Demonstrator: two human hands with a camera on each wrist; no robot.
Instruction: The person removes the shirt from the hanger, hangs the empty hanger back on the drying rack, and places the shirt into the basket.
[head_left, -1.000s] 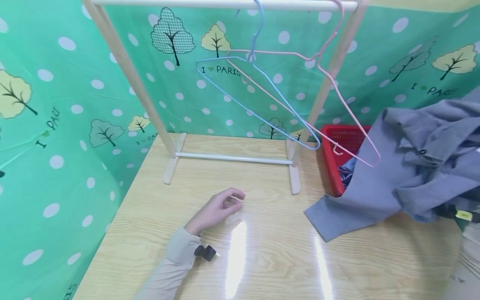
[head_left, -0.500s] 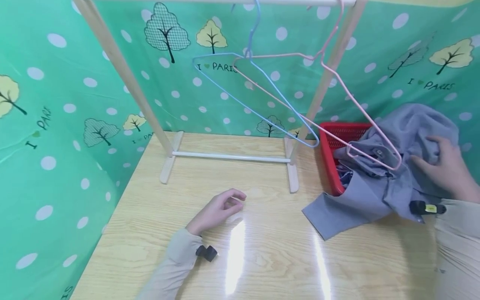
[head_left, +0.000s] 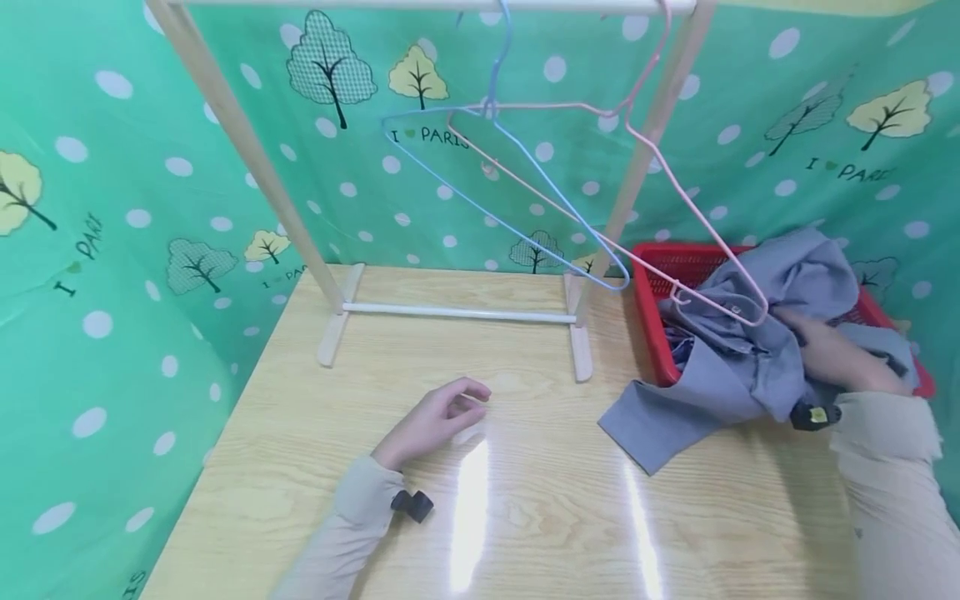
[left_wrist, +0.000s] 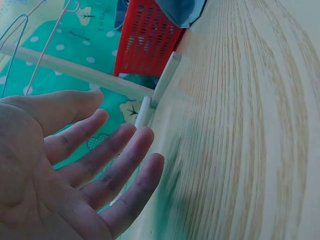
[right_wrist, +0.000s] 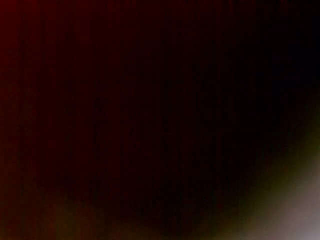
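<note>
My right hand (head_left: pixel 836 357) reaches into the grey-blue garment (head_left: pixel 731 379) heaped over the red basket (head_left: pixel 651 325). Cloth covers its fingertips, so their hold cannot be made out. One flap of the garment hangs out over the basket's front onto the table. The right wrist view is almost wholly dark. Away from the cloth, my left hand (head_left: pixel 435 419) hovers or rests by the table's middle, fingers loosely bent and holding nothing. In the left wrist view that hand (left_wrist: pixel 85 170) shows its palm, fingers spread apart.
A blue hanger (head_left: pixel 551 179) and a pink hanger (head_left: pixel 693 200) hang from the white rail (head_left: pixel 337 4) of a wooden rack. The pink one hangs in front of the basket. The rack's feet stand on the wooden table (head_left: pixel 540 508), before a green patterned cloth (head_left: pixel 225 167).
The grey-blue garment has gone down and left into the basket, baring its right rim. My right hand moved left and into the cloth. The pink hanger swung; my left hand stayed put.
</note>
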